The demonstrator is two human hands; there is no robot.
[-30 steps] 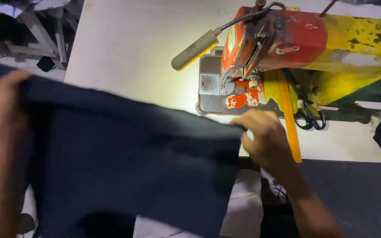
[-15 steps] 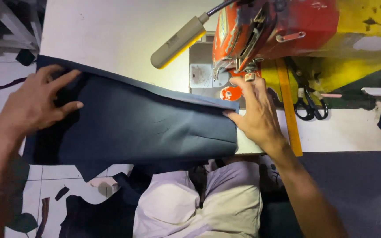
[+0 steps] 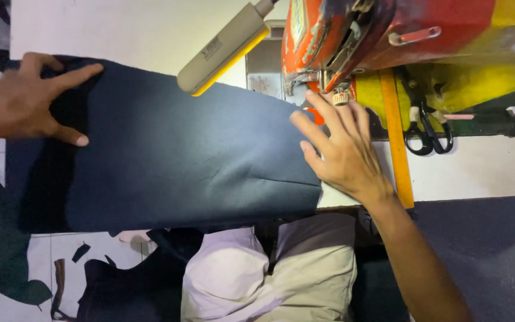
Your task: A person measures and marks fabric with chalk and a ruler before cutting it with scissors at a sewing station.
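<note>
Both hands are down flat on the dark navy fabric (image 3: 174,155), which lies spread across the white table (image 3: 120,30) and hangs over its near edge above the person's lap. The left hand (image 3: 22,101) sits at the far left end of the cloth, fingers splayed wide, palm pressing on the surface, gripping nothing. The right hand (image 3: 338,149) is open too, fingers stretched out and fanned, its heel resting on the cloth's right corner (the fingertips reach up just under the head of the machine). That corner lies right in front of the sewing machine (image 3: 377,36), an orange-red and yellow body with worn paint. A grey and yellow lamp (image 3: 225,50) slants over the fabric's upper edge. Beside the right hand, a yellow ruler (image 3: 400,149) runs down the table, and a pair of black-handled scissors (image 3: 427,128) lies just beyond it. Fabric scraps (image 3: 61,274) are scattered on the tiled floor at lower left.
</note>
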